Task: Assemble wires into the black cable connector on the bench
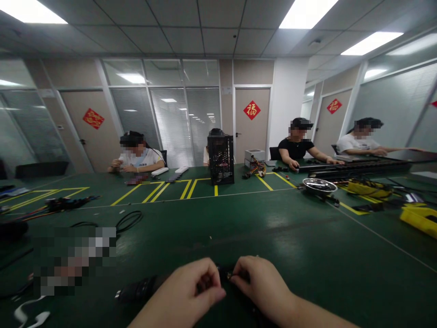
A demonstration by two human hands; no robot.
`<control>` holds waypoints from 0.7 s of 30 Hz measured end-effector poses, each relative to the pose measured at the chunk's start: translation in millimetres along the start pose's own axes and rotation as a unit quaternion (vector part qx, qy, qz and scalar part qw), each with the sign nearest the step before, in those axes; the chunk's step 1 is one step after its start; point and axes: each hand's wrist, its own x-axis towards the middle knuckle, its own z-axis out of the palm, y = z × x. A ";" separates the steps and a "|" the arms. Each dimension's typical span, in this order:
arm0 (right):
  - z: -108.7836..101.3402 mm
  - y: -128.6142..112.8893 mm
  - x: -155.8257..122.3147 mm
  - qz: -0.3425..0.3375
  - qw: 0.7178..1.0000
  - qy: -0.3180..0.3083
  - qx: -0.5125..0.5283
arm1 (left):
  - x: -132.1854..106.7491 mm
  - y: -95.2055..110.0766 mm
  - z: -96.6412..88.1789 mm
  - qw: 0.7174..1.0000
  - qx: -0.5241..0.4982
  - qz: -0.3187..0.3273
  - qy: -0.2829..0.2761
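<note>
Pinching a small black plastic connector (228, 274) at the near edge of the green table (273, 237), the left hand (186, 294) and right hand (264, 287) both clamp on it, its black ribbed cable (136, 290) trailing left, the fitting seemingly midway, nothing yet set down

One view only, head-worn. Faces forward and slightly down, toward 12 o'clock across the green table (273, 237). Left hand (184, 296) and right hand (262, 287) very near, at 6 o'clock. Seated people (138, 157) and far wall (252, 73) well off, 10 to 2 o'clock. Wide lens; ceiling (205, 27) in frame.
</note>
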 end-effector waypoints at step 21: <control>4.2 2.3 -0.4 0.016 1.000 -0.006 0.024 | 39.3 2.1 43.7 0.992 0.086 0.064 0.074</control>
